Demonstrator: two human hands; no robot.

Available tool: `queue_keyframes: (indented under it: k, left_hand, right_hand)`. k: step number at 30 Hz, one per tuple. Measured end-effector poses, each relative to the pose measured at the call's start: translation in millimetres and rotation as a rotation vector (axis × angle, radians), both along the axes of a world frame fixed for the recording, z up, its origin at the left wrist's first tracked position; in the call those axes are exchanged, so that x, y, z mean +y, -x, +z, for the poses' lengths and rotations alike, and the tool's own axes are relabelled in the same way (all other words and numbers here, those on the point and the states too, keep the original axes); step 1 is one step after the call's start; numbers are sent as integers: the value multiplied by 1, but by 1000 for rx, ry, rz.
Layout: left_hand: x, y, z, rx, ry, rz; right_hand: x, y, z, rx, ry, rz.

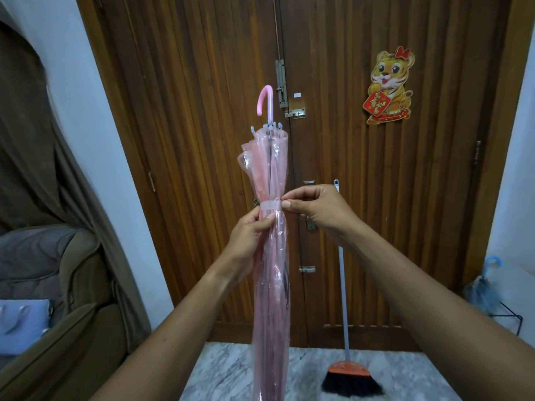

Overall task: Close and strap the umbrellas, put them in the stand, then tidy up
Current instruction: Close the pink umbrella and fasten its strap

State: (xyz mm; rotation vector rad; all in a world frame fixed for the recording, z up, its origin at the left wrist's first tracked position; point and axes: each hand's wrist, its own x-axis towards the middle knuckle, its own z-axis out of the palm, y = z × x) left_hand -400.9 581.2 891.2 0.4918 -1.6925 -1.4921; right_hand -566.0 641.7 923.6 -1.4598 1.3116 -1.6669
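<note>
Your left grip curls round the closed pink umbrella, thumb pressed on its folds just under the strap. Your right grip pinches the strap's end at the umbrella's right edge. The umbrella stands upright between both grips, its see-through pink plastic gathered in loose pleats that flare above the strap. Its hooked pink handle points up, well above your grips, with pale rib tips ringed beneath it. Beyond your right grip a broom stands against the wooden door. Far to its right a blue umbrella sits at a black wire stand.
</note>
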Motion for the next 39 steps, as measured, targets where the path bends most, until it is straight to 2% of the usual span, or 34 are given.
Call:
queue_keyframes:
  k: [6,10,16,26,31,39]
  left_hand:
    - [3,6,-2,111,118,106]
    - [0,4,-1,224,23,92]
    - [-3,-5,-1,228,-87,-64]
    - [6,-2,6,206,-116,-121]
    - [14,2,6,181,-111,-126]
    - [35,14,16,107,-87,-196]
  right_hand:
    - [4,-12,-1,-143,19,2]
    - [8,-17,3,-192,0,42]
    - [7,-16,-4,-264,-71,118]
    - [12,-16,-3,-374,-44,80]
    - [17,0,-2,-510,-174,296]
    - [27,19,-1,-439,-172,329]
